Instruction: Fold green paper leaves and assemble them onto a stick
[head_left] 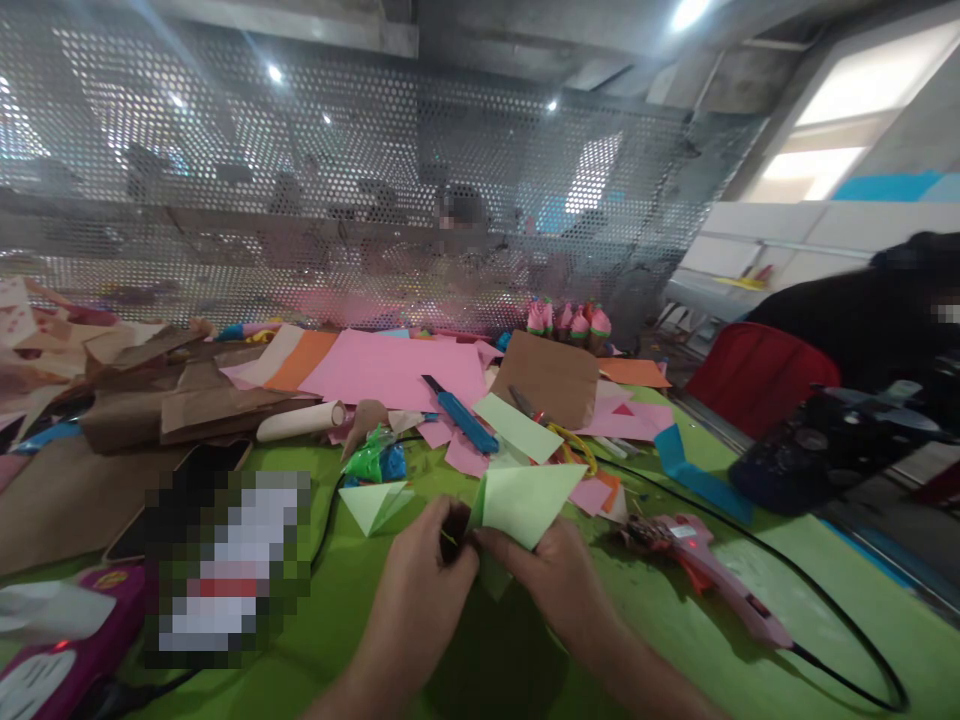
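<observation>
Both hands meet at a folded piece of light green paper (534,500) above the table's near middle. My left hand (427,570) pinches its left edge with thumb and fingertips. Under the lower right side, my right hand (551,570) grips the sheet, its thumb reaching toward the left fingertips. The paper's top corner points up to the right. Left of it lies another folded light green paper piece (373,505). Just beyond the hands are a flat light green strip (517,425) and a blue utility knife (459,410) with its blade out.
A pink glue gun (731,585) with a black cord lies at right, near a blue paper strip (694,472). Pink paper (397,368) and brown paper (551,380) cover the far side. A phone (180,490) and purple power strip (97,630) are left. A person sits far right.
</observation>
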